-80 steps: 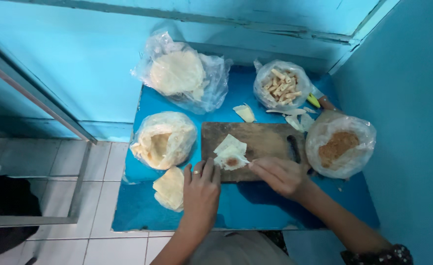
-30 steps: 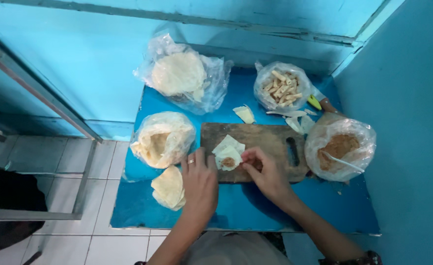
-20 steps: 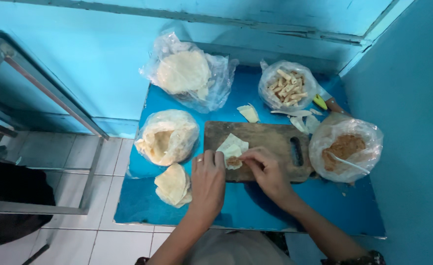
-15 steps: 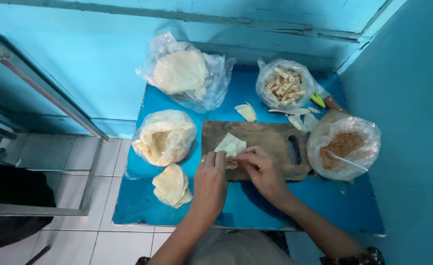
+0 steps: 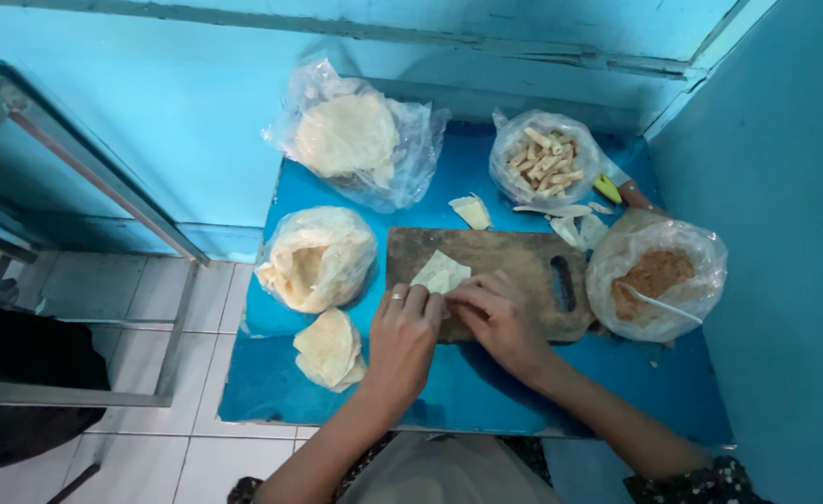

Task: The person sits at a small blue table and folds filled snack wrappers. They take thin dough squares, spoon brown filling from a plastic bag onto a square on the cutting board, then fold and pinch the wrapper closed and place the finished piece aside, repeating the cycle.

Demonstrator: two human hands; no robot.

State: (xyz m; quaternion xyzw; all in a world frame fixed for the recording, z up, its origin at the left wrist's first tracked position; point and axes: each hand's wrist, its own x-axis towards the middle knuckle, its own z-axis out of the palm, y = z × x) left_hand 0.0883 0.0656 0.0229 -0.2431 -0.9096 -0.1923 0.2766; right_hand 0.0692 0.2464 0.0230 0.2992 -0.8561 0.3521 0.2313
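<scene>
A blue worktop [image 5: 486,392] carries a dark wooden cutting board [image 5: 514,266], flanked by plastic bags of pale round wrappers [image 5: 346,135], a bag of brown filling [image 5: 654,275] and a bag of finished rolls [image 5: 544,161]. On the board's near left lies one pale wrapper [image 5: 438,273]. The left hand [image 5: 402,341] and right hand [image 5: 494,313] meet over its near edge, fingertips pressed together, pinching the fold. Folding well likely calls for even, snug pressure, keeping filling tucked inside.
</scene>
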